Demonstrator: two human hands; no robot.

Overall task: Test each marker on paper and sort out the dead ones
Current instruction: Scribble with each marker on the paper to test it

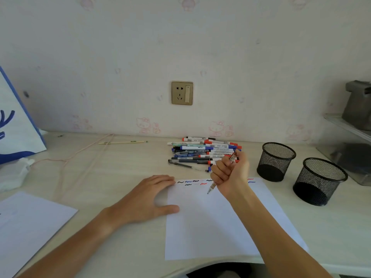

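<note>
- White paper (216, 221) lies on the counter (120, 157), with short squiggles (192, 182) in black, blue and red along its far edge.
- Right hand (230, 171) has its grip curled tight round a clear-barrelled pen (212, 187), fist-style; the tip sits at or just over the sheet below the squiggles, and which of the two I cannot tell.
- Left hand (148, 199) lies flat with fingers apart and straight, pressing the sheet's left edge.
- To do the test well, I judge: keep the left palm pinning the sheet, set the tip on a bare patch beside the earlier marks, and draw one light wavy stroke, so a faint or missing line is easy to read.
- Pen's long axis runs steeply, tilted from up-right by the thumb down-left to the tip, which points toward the person.
- Untested pile (202, 152) lies behind the fist; two mesh cups (276, 161) stand to the right for sorting.
</note>
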